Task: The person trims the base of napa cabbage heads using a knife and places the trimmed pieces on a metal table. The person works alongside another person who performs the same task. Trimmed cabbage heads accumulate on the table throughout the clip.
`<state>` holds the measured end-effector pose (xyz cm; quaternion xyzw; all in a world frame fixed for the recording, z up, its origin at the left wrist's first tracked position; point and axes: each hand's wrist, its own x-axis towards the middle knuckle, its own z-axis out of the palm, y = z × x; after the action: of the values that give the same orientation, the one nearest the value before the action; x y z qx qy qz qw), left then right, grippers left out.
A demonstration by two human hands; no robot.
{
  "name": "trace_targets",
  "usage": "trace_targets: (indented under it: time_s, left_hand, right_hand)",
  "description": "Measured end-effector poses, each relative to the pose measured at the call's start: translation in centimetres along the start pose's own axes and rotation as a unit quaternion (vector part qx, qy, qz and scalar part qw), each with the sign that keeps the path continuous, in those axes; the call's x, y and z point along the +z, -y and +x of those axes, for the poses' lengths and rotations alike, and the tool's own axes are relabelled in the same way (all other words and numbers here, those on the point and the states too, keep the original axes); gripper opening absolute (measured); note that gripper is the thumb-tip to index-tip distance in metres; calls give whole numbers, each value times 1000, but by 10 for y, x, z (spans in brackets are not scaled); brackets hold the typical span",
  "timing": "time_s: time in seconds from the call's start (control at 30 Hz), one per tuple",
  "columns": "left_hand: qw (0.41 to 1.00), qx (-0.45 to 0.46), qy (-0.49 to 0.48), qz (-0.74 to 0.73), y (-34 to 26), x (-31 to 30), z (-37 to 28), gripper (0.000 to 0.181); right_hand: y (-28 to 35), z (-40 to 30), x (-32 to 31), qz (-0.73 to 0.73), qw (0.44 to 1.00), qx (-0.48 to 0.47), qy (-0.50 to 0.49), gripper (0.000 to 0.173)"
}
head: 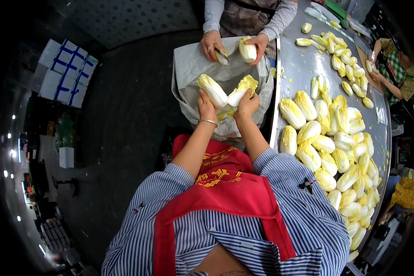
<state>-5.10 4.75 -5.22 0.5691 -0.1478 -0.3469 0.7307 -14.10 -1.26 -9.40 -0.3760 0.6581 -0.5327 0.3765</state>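
My left hand [207, 107] holds a small napa cabbage [213, 90], its yellow top tilted up and to the left. In my right hand [247, 103] is a loose cabbage leaf [242, 90], white at the base and yellow at its frilled edge. The leaf's base meets or overlaps the cabbage's base. Both are above an open white woven sack [186, 74], where yellow leaf scraps [226, 114] show. Many napa cabbages [308, 157] lie heaped on the metal table [293, 65] at the right.
Across the sack, a co-worker's hands hold a knife [220, 52] and another cabbage [247, 50]. Smaller cabbages [341, 55] lie farther up the table. Another person in a green checked apron works at its far side. White boxes [67, 72] with blue tape stand at left.
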Motion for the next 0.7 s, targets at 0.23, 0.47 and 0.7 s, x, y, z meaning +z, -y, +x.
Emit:
trace_targets:
  time_s: [0.23,0.47,0.7]
  left_hand:
    - [965,94,-89,228,20,-15,36,57]
    - [842,245,-44,479,-17,-4,5,41]
    - [838,260,7,479,-10,9,-4,42]
  right_hand:
    - [-2,17,-2,-82,991,35,-97,37]
    - [35,-14,-12,19,973,-203,107,56]
    - [49,-30,-7,-39,975,-136,172,61]
